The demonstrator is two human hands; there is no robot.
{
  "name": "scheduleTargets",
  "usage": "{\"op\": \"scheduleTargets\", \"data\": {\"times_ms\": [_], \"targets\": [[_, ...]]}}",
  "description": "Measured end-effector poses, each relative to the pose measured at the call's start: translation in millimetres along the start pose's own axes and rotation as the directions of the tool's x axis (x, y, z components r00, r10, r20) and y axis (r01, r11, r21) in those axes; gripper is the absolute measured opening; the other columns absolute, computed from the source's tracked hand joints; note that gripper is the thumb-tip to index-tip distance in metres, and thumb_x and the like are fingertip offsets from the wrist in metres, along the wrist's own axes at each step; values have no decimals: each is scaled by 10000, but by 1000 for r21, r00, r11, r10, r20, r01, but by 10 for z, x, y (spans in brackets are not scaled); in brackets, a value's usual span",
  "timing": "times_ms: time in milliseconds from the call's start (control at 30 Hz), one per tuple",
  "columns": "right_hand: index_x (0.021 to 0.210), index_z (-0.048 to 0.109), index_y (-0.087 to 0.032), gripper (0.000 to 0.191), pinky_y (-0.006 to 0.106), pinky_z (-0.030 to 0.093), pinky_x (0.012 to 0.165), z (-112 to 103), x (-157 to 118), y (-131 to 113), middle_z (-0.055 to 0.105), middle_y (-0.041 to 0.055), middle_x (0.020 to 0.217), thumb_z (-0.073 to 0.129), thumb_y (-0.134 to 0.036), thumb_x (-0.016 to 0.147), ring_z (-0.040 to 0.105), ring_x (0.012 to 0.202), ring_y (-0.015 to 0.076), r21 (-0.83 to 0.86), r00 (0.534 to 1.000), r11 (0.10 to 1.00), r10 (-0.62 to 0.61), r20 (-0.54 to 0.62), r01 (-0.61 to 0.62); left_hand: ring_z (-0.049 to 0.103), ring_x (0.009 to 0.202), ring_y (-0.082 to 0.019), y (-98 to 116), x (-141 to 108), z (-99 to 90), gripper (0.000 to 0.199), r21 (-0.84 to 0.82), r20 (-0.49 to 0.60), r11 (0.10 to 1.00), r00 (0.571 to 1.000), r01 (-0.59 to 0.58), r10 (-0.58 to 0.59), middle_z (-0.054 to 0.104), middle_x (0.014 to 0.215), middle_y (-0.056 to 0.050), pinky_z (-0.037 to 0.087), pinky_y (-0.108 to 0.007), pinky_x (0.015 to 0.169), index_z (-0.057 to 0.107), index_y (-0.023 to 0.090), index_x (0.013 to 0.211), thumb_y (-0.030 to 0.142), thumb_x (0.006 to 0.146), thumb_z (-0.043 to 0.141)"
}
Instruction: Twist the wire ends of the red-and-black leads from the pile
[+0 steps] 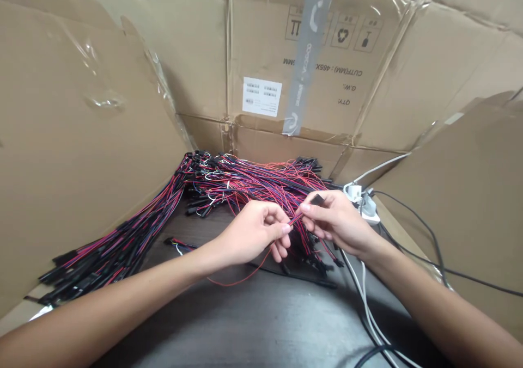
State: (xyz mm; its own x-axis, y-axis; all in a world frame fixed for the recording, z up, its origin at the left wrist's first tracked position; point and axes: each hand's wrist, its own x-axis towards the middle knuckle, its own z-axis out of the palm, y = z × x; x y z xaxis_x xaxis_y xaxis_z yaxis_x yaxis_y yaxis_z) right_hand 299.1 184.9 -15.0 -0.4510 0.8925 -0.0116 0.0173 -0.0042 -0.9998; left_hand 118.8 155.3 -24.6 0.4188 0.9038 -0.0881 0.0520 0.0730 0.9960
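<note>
My left hand [261, 229] pinches the thin red and blue wires of a wire harness between thumb and fingertips. Close beside it, my right hand [333, 218] grips the same harness near its black connector [317, 200], which sticks up past the fingers. Between the two hands runs a short stretch of the wires [295, 219]. A loose orange-red wire [241, 283] curves down below my left hand over the dark table. Behind both hands lies a big heap of similar wire harnesses [261, 177], red, black and purple with black ends.
A long bundle of harnesses [122, 243] stretches along the left side. White plugs sit in a power strip [370, 213] at the right, with grey and black cables [363, 286] trailing forward. Cardboard walls [261, 47] enclose the dark table [245, 324] at the back and sides.
</note>
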Motion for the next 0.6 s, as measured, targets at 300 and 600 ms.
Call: {"op": "scheduleTargets", "data": {"times_ms": [300, 600], "targets": [[676, 594, -144, 229, 123, 287, 316, -79, 57, -9, 569, -32, 486, 752, -308, 678, 456, 374, 42, -162, 998, 987, -14, -53, 5, 609, 477, -119, -19, 41, -31, 82, 16, -35, 1000, 999, 19, -18, 625, 571, -7, 532, -246, 476, 580, 108, 731, 163, 783, 610], [628, 496, -157, 344, 141, 161, 327, -34, 35, -35, 461, -77, 427, 763, -367, 680, 299, 324, 9, 134, 995, 987, 82, 50, -88, 579, 495, -86, 44, 9, -18, 41, 139, -60, 989, 996, -54, 63, 614, 595, 2, 505, -211, 516, 643, 96, 722, 120, 747, 621]]}}
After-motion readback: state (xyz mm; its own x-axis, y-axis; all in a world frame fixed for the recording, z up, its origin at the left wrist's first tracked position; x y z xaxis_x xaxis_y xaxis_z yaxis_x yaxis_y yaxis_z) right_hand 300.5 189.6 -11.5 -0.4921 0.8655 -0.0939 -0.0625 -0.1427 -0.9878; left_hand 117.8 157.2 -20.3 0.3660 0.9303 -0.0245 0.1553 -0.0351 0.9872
